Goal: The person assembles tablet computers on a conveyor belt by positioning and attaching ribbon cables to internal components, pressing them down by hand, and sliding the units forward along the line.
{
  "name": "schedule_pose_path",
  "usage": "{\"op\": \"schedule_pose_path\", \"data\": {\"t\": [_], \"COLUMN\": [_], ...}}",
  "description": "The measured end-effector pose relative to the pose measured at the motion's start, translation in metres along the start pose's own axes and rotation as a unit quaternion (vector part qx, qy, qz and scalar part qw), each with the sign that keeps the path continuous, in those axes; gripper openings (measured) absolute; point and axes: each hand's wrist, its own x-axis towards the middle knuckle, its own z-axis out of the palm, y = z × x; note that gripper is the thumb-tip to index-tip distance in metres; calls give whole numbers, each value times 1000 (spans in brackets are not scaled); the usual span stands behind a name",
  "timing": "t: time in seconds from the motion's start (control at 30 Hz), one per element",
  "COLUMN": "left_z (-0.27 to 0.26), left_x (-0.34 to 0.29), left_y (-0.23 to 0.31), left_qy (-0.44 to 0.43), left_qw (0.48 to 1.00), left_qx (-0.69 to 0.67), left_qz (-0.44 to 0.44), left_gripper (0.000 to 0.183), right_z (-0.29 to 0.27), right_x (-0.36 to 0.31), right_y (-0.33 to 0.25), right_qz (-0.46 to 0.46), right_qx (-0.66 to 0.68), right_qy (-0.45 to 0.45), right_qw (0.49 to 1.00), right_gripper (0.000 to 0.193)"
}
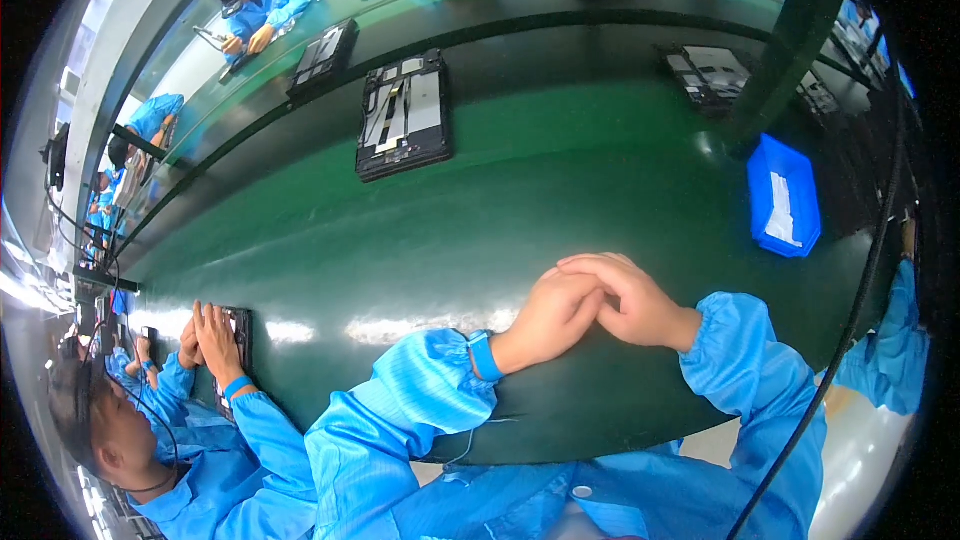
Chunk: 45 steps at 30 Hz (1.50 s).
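The left hand (553, 317) and right hand (643, 302) were folded together over the bench (560, 190), fingers curled, holding nothing I could see, while the blue tray (779, 159) lay ahead, nearer the right hand, its long side pointing away.

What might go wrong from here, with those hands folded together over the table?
1. The opened device ahead has its inner parts exposed, so a careless reach by the left hand or right hand might bump or scratch them.
2. The black cable crosses the view by the right sleeve; if it hangs close, which I can't tell, a raised arm might snag it.
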Motion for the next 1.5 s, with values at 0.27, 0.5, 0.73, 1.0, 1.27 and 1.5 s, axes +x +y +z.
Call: {"op": "schedule_pose_path", "data": {"t": [0.27,0.5,0.73,1.0,1.27,1.5], "left_z": [13,22,31,43,54,56], "left_x": [7,15,22,28,35,25], "left_y": [4,10,11,11,14,12], "left_qy": [-6,-7,-13,-18,-5,-18], "left_qw": [1000,1000,1000,1000,1000,999], "left_qx": [10,11,5,12,4,11], "left_qz": [-3,-8,-8,-10,1,-35], "left_gripper": [11,11,12,11,11,15], "right_z": [-14,-24,-34,-43,-54,-100], "right_x": [-8,-15,-19,-27,-34,-6], "right_y": [2,6,10,16,19,36], "right_qz": [-6,-15,-5,-7,0,153], "right_qx": [-8,-11,-9,-4,-7,179], "right_qy": [1,6,-2,-1,-1,-201], "right_qw": [1000,1000,1000,1000,1000,951], "right_gripper": [48,48,48,49,50,38]}}
